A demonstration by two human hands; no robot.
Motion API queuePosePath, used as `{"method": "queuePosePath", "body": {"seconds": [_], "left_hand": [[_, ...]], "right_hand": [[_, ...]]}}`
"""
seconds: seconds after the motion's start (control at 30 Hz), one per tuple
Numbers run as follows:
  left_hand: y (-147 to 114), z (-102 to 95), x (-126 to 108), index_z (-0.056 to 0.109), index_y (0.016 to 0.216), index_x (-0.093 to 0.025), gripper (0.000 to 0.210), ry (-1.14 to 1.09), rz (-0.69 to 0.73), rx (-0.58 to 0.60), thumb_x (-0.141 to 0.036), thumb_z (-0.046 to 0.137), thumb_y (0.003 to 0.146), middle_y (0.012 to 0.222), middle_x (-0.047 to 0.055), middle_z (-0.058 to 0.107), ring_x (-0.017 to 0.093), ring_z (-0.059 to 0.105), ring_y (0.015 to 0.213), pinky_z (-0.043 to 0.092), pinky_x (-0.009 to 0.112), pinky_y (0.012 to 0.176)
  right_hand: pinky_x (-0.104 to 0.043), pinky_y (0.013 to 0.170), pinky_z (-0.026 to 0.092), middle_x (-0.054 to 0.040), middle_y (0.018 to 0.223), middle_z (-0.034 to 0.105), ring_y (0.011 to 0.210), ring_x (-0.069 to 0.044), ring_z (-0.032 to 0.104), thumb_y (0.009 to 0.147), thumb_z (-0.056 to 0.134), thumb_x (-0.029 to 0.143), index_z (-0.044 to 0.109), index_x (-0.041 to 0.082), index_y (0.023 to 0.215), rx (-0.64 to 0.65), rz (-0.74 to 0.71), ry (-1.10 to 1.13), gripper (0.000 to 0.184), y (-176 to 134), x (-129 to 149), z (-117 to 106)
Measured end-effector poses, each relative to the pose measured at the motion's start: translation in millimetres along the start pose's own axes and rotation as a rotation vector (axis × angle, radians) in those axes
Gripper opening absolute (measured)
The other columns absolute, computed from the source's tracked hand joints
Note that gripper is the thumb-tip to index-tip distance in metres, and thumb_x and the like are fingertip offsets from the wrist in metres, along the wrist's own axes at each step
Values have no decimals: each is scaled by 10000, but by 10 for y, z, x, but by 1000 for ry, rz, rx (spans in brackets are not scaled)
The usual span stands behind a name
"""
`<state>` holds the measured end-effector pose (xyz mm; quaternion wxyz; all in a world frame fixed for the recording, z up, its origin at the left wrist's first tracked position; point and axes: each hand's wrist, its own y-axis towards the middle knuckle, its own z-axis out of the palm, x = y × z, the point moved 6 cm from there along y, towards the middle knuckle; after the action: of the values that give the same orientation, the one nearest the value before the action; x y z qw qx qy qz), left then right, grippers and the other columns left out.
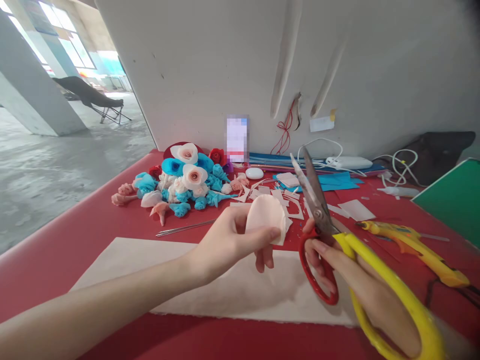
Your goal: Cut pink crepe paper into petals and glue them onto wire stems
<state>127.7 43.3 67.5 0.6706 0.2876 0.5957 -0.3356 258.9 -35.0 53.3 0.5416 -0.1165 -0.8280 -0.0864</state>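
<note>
Pinching a rounded pale piece [263, 214] above the red tabletop [86, 222], where a cream sheet [210, 297] lies, the left hand [233, 235] is near the right hand [343, 265], which grips red-and-yellow scissors [318, 213] with blades [304, 180] slightly apart.

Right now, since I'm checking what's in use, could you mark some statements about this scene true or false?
1. The left hand holds a pale pink rounded piece. True.
2. The right hand holds red-and-yellow-handled metal scissors. True.
3. The scissors' blades are shut. False: they stand apart.
4. A yellow plastic glue gun lies on the red table. True.
5. The glue gun lies left of the pink piece. False: right of it.
</note>
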Motion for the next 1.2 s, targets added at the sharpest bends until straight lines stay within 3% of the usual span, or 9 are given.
{"method": "queuePosePath", "body": {"seconds": [0.07, 0.17, 0.3, 0.43, 0.63, 0.73, 0.9, 1.2], "left_hand": [[-1, 11, 21, 565, 561, -116, 261, 2, -16, 2, -213, 568, 804, 485, 2, 596, 87, 534, 439, 444, 195, 464], [-10, 55, 71, 565, 557, -118, 288, 3, -41, 12, -259, 566, 808, 500, 5, 599, 87, 532, 453, 454, 217, 517], [-49, 149, 162, 567, 588, -121, 277, 22, -82, 36, -284, 555, 812, 496, -2, 583, 89, 518, 467, 456, 233, 557], [-83, 235, 203, 538, 627, -128, 234, 3, -111, 57, -272, 561, 809, 515, -7, 582, 88, 525, 470, 467, 221, 537], [-81, 282, 170, 577, 717, -128, 122, 32, -136, 114, -233, 628, 753, 584, -15, 588, 83, 547, 502, 470, 184, 518], [-93, 273, 203, 606, 721, -125, 153, 79, -189, 151, -270, 656, 727, 590, -12, 590, 83, 535, 503, 461, 174, 503], [-114, 242, 229, 623, 737, -124, 285, 143, -184, 174, -390, 550, 807, 601, -6, 574, 77, 517, 516, 460, 162, 483], [-99, 318, 311, 549, 724, -130, 243, 72, -203, 280, -340, 508, 840, 650, 11, 564, 89, 557, 558, 454, 150, 452]], "right_hand": [[-210, 373, 439, 41, 471, 465, 385, -102, 457, 817, 449, 459, 490, 208, 640, 20, 27, 91, 310, 37, 0, -7], [-200, 432, 487, 16, 634, 563, 534, -124, 556, 737, 571, 425, 518, 216, 792, -14, -7, 143, 222, 62, 83, -27], [-195, 469, 501, -14, 803, 610, 721, -165, 611, 667, 649, 400, 477, 225, 951, 55, 56, 176, 375, -12, 128, 78], [-222, 501, 503, -23, 828, 588, 723, -170, 600, 728, 585, 400, 464, 236, 975, 22, 108, 241, 321, -99, 107, 103], [-250, 483, 486, -19, 808, 544, 679, -173, 590, 729, 579, 325, 460, 268, 916, 123, 93, 440, 228, -73, 97, 156], [-240, 560, 511, 20, 694, 528, 674, -154, 592, 673, 587, 270, 476, 263, 849, 107, 78, 340, 208, -54, 113, 146], [-228, 572, 523, 33, 656, 557, 608, -132, 589, 626, 575, 263, 502, 244, 833, 87, 86, 158, 220, -42, 121, 120], [-195, 570, 486, 36, 714, 506, 621, -97, 535, 681, 578, 222, 456, 225, 870, 145, 54, 269, 225, -42, 141, 134]]}}
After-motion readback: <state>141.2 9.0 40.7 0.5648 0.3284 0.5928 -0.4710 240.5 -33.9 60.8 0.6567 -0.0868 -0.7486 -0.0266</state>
